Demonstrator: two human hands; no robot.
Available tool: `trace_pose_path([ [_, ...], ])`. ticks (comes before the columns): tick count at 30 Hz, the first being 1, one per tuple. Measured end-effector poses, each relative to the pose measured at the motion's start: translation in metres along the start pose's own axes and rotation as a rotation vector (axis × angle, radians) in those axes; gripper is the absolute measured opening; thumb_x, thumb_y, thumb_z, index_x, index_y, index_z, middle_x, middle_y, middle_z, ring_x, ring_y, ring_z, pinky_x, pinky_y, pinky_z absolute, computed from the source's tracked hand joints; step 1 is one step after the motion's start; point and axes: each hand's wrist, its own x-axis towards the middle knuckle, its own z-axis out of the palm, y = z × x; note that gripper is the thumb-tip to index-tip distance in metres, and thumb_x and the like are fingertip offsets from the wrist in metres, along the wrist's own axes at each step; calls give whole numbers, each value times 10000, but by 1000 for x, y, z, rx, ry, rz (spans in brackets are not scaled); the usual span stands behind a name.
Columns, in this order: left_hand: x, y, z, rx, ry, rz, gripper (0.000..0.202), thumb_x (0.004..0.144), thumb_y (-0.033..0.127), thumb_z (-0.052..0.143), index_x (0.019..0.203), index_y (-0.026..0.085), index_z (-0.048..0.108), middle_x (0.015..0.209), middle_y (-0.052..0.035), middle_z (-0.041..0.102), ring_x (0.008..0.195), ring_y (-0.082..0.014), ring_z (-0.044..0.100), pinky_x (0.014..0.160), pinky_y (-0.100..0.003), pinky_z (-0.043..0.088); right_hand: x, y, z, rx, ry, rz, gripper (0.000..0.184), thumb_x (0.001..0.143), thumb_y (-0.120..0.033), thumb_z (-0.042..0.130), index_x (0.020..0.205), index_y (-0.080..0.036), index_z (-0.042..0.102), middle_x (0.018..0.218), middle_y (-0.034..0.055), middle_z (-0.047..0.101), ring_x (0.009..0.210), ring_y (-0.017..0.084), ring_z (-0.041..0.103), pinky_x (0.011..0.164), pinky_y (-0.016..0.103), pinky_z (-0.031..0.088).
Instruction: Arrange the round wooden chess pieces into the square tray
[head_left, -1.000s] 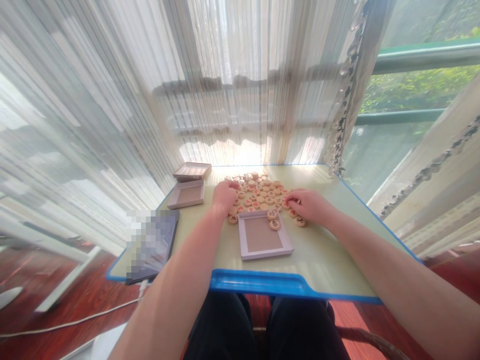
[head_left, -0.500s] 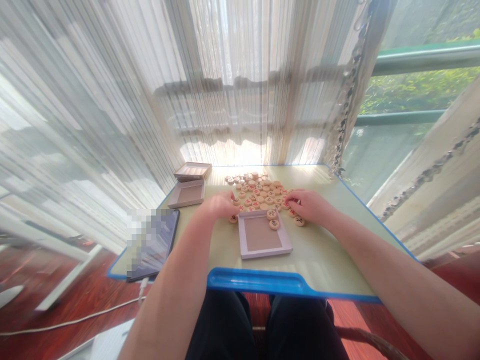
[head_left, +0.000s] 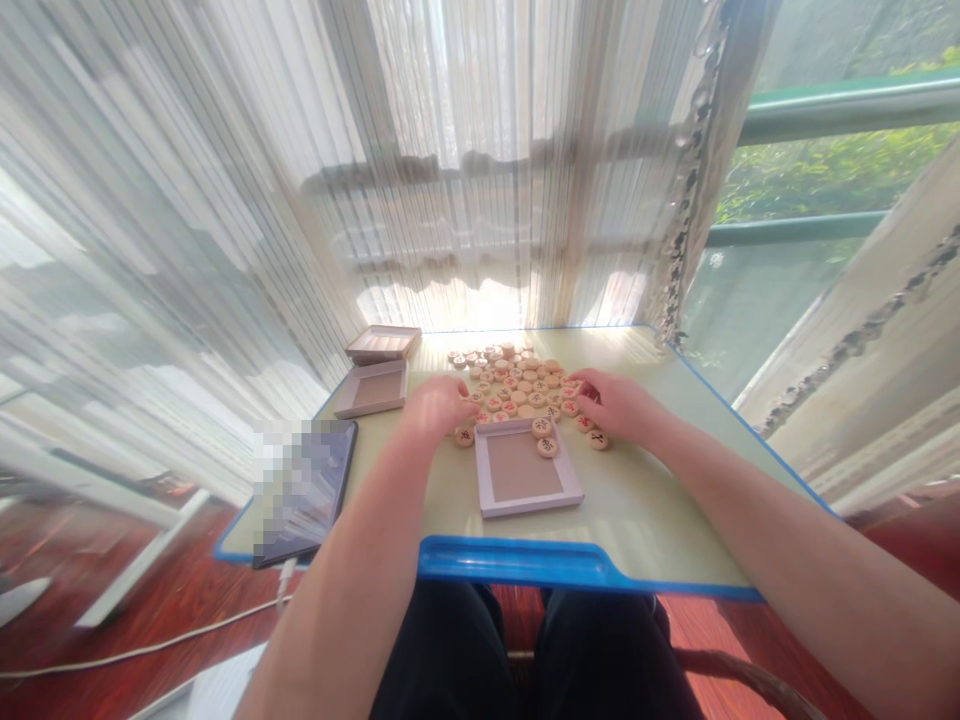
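Round wooden xiangqi pieces (head_left: 519, 397), several with red or black characters, lie spread in a loose group on the table. At the group's left edge is my left hand (head_left: 441, 405), its fingers stretched toward the nearest pieces; its fingertips are partly hard to make out. On the right side my right hand (head_left: 615, 405) rests by the outer pieces, thumb and fingers apart. A shallow box tray (head_left: 491, 505) stands in front of the group, with two pieces (head_left: 547, 447) at its upper right corner. A single piece (head_left: 598, 440) lies below my right hand.
Another shallow box part (head_left: 345, 408) and a box (head_left: 384, 342) lie at the table's back left. A tablet (head_left: 330, 480) with a cable (head_left: 287, 572) is at the left edge. The table (head_left: 645, 540) has a blue rim and front groove; curtains (head_left: 480, 120) hang behind.
The view has shifted slightly. My right hand's thumb and fingers have moved a little at the pieces' right edge. The pieces and tray look nearly the same.
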Motion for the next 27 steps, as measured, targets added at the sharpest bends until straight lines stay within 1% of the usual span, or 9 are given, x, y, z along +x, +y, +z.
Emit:
trace_pose_path([
  [3, -2, 0, -3, 12, -53, -35, 280, 641, 361, 616, 864, 214, 700, 756, -30, 691, 636, -160, 600, 541, -227, 419, 0, -1, -1, 27, 2, 18, 385, 804, -205, 475, 1184, -166, 529, 873, 35, 690, 730, 147, 608, 660, 238, 429],
  [6, -2, 0, -3, 10, -39, -15, 223, 680, 341, 570, 795, 200, 699, 669, -30, 661, 586, -148, 571, 504, -230, 380, -1, -2, -1, 23, -8, 9, 387, 800, -197, 472, 1182, -173, 528, 872, 31, 691, 727, 149, 608, 652, 239, 426],
  [9, 1, 0, 0, -19, -33, 26, 274, 748, 375, 493, 721, 182, 685, 604, -33, 625, 538, -137, 539, 488, -239, 357, -1, 0, 0, 14, -21, -3, 369, 796, -195, 466, 1155, -184, 552, 875, 27, 691, 722, 148, 612, 648, 238, 428],
  [12, 3, -1, 2, -39, -36, 43, 320, 788, 367, 439, 669, 167, 659, 577, -34, 596, 498, -125, 508, 479, -241, 343, -1, 1, 0, -3, -24, -13, 342, 798, -201, 467, 1118, -183, 584, 886, 31, 693, 725, 147, 615, 663, 237, 432],
  [14, 5, -1, 3, -68, -50, 46, 310, 797, 341, 431, 675, 159, 651, 569, -32, 585, 479, -117, 497, 477, -236, 344, -1, 1, 0, -10, -22, -15, 338, 798, -207, 472, 1114, -183, 590, 893, 32, 695, 728, 148, 617, 667, 239, 436],
  [18, 9, -2, 5, -136, -119, 14, 253, 795, 311, 464, 751, 161, 663, 545, -20, 573, 471, -112, 509, 480, -216, 366, -1, 0, 0, -4, -25, -18, 340, 800, -216, 469, 1113, -182, 597, 882, 29, 695, 730, 152, 616, 662, 244, 442],
  [21, 13, -3, 8, -166, -102, -5, 234, 791, 299, 480, 804, 161, 669, 581, -23, 606, 467, -114, 534, 494, -219, 400, -1, 0, 0, -7, -18, -17, 335, 805, -226, 459, 1103, -184, 606, 877, 28, 695, 730, 156, 614, 662, 250, 443],
  [24, 16, -5, 10, -197, -40, -14, 227, 780, 272, 488, 872, 161, 664, 679, -36, 656, 476, -124, 563, 517, -235, 435, -1, -1, 0, -6, -15, -18, 341, 795, -216, 461, 1100, -185, 609, 876, 27, 694, 728, 155, 614, 664, 250, 443],
  [27, 17, -7, 11, -196, 36, -15, 205, 761, 250, 509, 854, 153, 664, 761, -60, 679, 591, -154, 613, 561, -241, 461, -1, -1, 0, -9, -17, -21, 344, 789, -209, 463, 1097, -181, 614, 873, 31, 693, 727, 157, 614, 656, 250, 443],
])
